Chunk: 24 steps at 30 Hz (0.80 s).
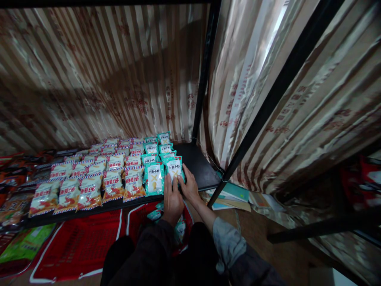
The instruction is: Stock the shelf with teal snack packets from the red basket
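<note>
A teal-and-white snack bag (175, 166) stands at the front of the rightmost row on the black shelf (195, 163). My left hand (173, 200) presses its fingers against the lower front of this bag. My right hand (189, 186) grips the bag's right edge, fingers bent along its side. Beside it on the left leans a matching teal bag (154, 178). More teal bags stand in rows behind these two. Farther left are several rows of white snack bags (90, 191) with red lettering and striped edges.
Below the shelf, a red basket (128, 226) holds more teal bags (180, 230); another red basket (80, 242) is to its left. Black metal posts (205, 75) rise at the shelf's corners, with striped curtains (143, 79) behind. Papers and booklets (235, 194) lie right of the shelf.
</note>
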Each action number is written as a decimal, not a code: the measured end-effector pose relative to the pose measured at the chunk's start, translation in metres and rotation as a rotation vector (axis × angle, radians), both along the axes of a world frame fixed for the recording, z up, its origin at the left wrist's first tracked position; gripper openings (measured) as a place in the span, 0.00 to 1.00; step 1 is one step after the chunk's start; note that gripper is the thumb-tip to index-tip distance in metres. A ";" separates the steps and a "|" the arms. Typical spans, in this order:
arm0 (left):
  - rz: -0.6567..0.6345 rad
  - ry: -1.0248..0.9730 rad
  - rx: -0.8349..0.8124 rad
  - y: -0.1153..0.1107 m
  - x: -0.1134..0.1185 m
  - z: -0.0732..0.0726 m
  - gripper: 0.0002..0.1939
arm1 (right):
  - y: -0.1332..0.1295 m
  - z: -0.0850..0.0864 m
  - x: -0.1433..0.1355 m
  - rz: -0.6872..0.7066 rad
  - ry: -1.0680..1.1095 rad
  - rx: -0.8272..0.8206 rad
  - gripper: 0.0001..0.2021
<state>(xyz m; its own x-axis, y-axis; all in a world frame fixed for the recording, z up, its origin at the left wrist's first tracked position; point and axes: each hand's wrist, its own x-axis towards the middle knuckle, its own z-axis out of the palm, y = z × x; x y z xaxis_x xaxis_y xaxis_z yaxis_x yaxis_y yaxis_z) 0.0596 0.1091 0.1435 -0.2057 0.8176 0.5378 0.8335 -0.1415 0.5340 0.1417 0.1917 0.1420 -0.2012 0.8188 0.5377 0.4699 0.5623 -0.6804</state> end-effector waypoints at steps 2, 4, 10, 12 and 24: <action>0.007 0.018 0.004 0.002 -0.001 -0.002 0.28 | 0.001 0.001 -0.001 0.006 -0.036 0.041 0.27; 0.010 0.048 0.012 0.004 -0.001 -0.005 0.28 | 0.002 0.004 -0.002 0.008 -0.080 0.102 0.26; 0.020 0.106 0.040 0.007 0.000 -0.011 0.29 | 0.004 0.012 -0.004 0.105 -0.207 0.199 0.24; 0.020 0.108 0.047 0.006 0.001 -0.012 0.29 | 0.005 0.012 -0.005 0.115 -0.220 0.193 0.24; -0.028 0.105 0.060 0.002 -0.004 -0.017 0.32 | 0.009 0.009 -0.012 0.120 -0.208 0.169 0.24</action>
<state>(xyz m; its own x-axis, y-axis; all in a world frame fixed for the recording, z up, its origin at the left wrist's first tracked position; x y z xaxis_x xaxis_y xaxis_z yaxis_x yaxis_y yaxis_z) 0.0555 0.1114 0.1262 -0.1229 0.7878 0.6035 0.8799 -0.1948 0.4334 0.1296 0.2005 0.1509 -0.4110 0.6847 0.6019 0.5130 0.7195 -0.4681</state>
